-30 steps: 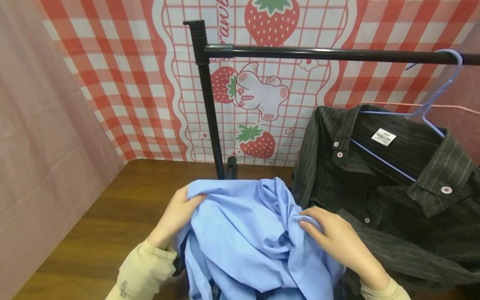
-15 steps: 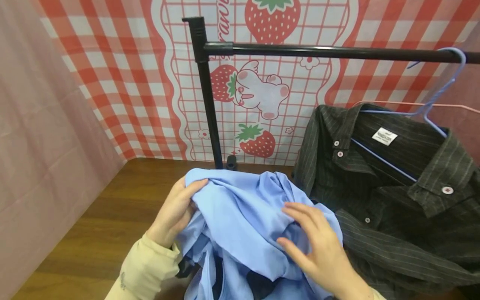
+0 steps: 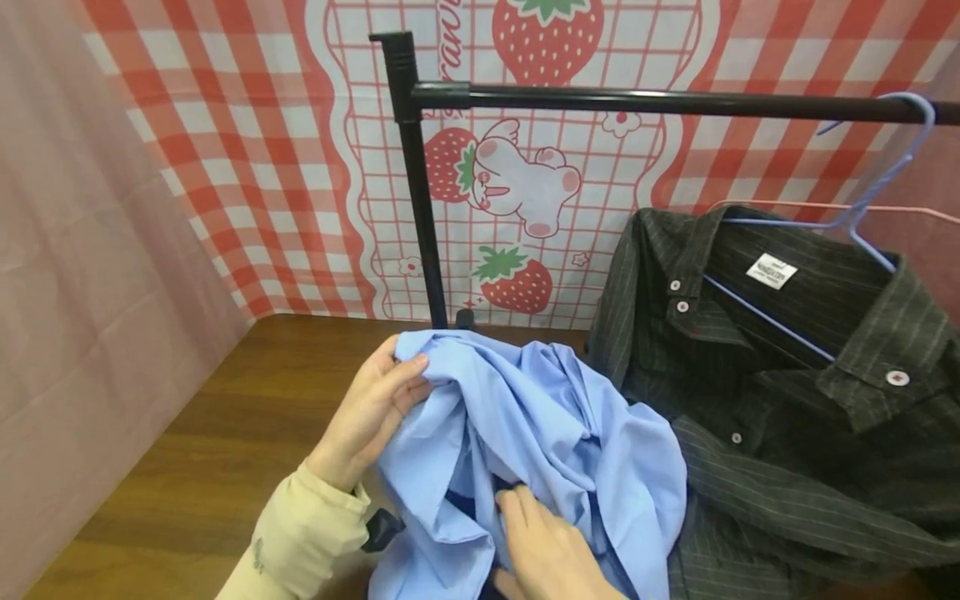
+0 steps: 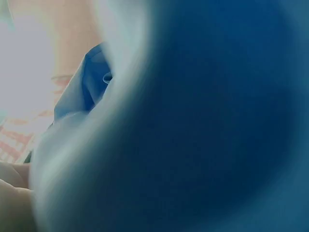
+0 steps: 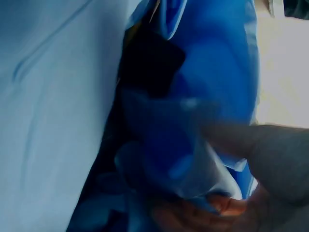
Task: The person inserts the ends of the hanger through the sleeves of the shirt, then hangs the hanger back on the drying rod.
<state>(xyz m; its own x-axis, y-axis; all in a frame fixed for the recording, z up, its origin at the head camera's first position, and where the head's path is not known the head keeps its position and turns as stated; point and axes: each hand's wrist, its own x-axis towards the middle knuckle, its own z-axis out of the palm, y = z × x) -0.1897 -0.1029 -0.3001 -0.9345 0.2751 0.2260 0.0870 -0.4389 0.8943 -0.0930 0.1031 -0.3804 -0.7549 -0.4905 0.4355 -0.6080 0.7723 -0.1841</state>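
A crumpled light blue shirt (image 3: 637,467) is bunched up in front of me, with dark patches showing in its folds. My left hand (image 3: 367,412) pinches its upper left edge between thumb and fingers. Lower down, my right hand (image 3: 551,542) reaches into the folds near the middle, its fingertips partly hidden by cloth. In the right wrist view, thumb and fingers of the blurred right hand (image 5: 285,169) lie on either side of a piece of the fabric. Blurred blue cloth (image 4: 217,121) fills most of the left wrist view.
A black rack bar (image 3: 600,97) runs across the back on a black upright (image 3: 422,217). From it, at right, a dark striped shirt (image 3: 675,358) hangs on a blue hanger (image 3: 873,196). Under the blue shirt lies a wooden table (image 3: 210,442). A strawberry-print cloth (image 3: 517,283) covers the wall.
My right hand has let go of the shirt's right side and moved down and left into its folds. The left hand has shifted slightly up and right, still gripping the edge.
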